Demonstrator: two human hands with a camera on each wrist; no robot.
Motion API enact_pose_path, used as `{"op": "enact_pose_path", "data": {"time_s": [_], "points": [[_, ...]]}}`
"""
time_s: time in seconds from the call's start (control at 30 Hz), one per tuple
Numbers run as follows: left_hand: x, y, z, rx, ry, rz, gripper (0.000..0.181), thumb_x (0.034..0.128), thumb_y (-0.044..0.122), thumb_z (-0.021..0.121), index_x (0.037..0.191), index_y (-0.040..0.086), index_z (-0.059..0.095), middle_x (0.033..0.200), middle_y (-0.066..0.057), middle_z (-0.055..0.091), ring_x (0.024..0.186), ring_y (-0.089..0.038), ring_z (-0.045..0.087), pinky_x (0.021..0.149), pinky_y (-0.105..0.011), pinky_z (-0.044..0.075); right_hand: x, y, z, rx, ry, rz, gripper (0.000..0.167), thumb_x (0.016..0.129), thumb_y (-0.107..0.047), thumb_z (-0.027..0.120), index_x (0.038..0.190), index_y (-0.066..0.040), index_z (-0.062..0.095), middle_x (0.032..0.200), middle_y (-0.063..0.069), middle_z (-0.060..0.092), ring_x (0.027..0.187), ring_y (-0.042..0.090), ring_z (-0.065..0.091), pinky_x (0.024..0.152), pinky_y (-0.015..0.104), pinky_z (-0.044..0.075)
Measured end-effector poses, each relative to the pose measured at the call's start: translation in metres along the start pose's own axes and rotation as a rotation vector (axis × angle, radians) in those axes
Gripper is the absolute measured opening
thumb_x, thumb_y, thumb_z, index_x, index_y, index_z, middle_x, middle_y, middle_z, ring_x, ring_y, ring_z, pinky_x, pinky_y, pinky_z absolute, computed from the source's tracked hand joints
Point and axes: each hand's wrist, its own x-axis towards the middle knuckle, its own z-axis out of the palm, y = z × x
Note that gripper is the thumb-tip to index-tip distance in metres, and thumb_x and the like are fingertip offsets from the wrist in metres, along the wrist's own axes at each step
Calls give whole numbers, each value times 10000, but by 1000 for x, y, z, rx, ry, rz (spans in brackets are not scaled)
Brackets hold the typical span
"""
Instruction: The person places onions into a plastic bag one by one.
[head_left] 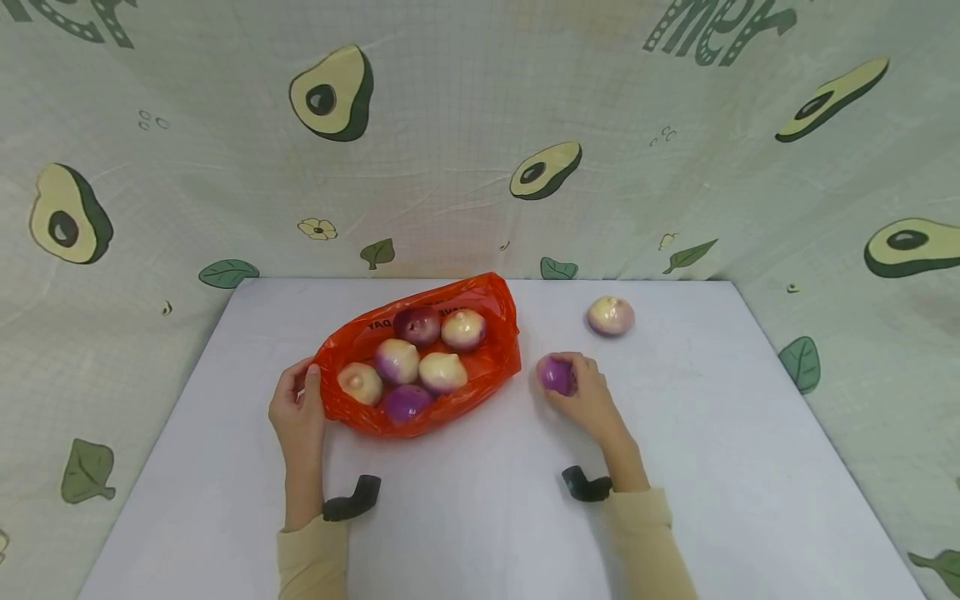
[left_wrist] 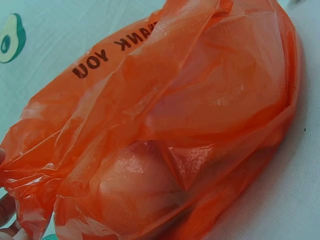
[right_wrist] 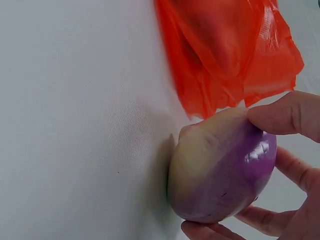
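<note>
An orange-red plastic bag (head_left: 480, 385) lies on the table with its mouth spread, and several purple and cream onions (head_left: 397, 361) sit inside it. At the bag's left end, my left hand (head_left: 297, 404) pinches the rim between thumb and fingers. The left wrist view shows the bag's crumpled side (left_wrist: 115, 115) with an onion's shape behind the plastic. Right of the bag, my right hand (head_left: 583, 392) grips a purple and cream onion (right_wrist: 225, 165) by its sides, thumb opposite the fingers. That onion is close to the tabletop; whether it touches is unclear.
Another onion (head_left: 611, 316) lies on the white table (head_left: 480, 508) at the back right. A cloth printed with avocados (head_left: 450, 167) hangs behind and along both sides. Dark wrist-worn pieces (head_left: 354, 498) stick inward from both forearms.
</note>
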Motion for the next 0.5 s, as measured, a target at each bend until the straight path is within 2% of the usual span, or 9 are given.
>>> {"op": "enact_pose_path", "data": {"time_s": [0.13,0.3,0.5], "points": [[0,-1,0,1,-1,4,381,957,364,471,1211,106,587,1182,-52,605,950,3,498,780,-22,425,-7,3,2,53,-1,7,572,824,-124,654,1325,-116,379,1348,174,364,1217,339,386,977,524,427],[-1,1,0,-3,-3,4,378,958,359,471,1209,102,587,1176,-53,604,947,6,499,781,-23,426,-16,9,2,133,45,-45,646,801,-62,673,1356,-50,342,1302,215,376,1163,373,460,972,515,434],[-1,2,0,-8,-6,1,373,957,355,473,1209,106,589,1172,-49,606,947,-1,508,775,-23,429,-25,9,1,124,60,-46,678,802,-83,689,1382,-69,338,1282,220,390,1079,376,507,930,493,470]]}}
